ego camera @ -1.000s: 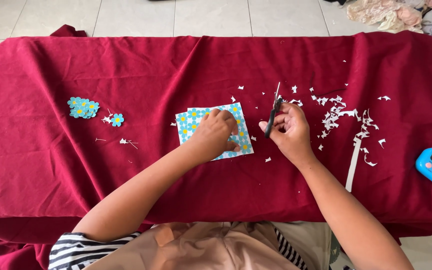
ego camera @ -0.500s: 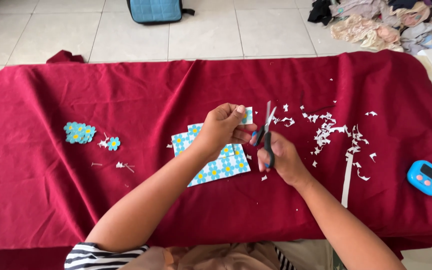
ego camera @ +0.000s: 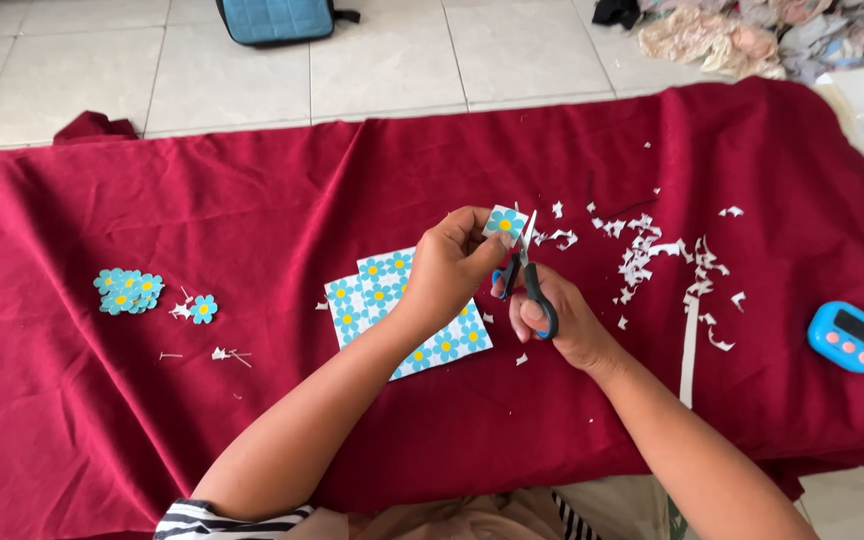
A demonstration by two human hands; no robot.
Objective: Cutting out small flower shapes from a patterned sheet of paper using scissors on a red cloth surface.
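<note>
My left hand (ego camera: 452, 265) pinches a small square paper piece with a blue flower (ego camera: 504, 222), held above the red cloth. My right hand (ego camera: 562, 320) grips black-handled scissors (ego camera: 530, 270), whose blades point up and meet the right edge of that piece. Under both hands lie sheets of blue flower-printed paper (ego camera: 382, 290) on the red tablecloth (ego camera: 252, 200). At the left sits a pile of cut-out blue flowers (ego camera: 128, 290), with one single flower (ego camera: 203, 308) beside it.
White paper scraps (ego camera: 652, 255) are scattered right of the hands, with a long white strip (ego camera: 690, 345). A blue digital timer (ego camera: 849, 336) lies near the right edge. On the tiled floor behind are a blue bag (ego camera: 277, 18) and a heap of cloth (ego camera: 742, 35).
My left hand lifted a small flower piece off the sheets and raised it; the right hand brought the scissors up to it. The camera view has tilted toward the floor behind.
</note>
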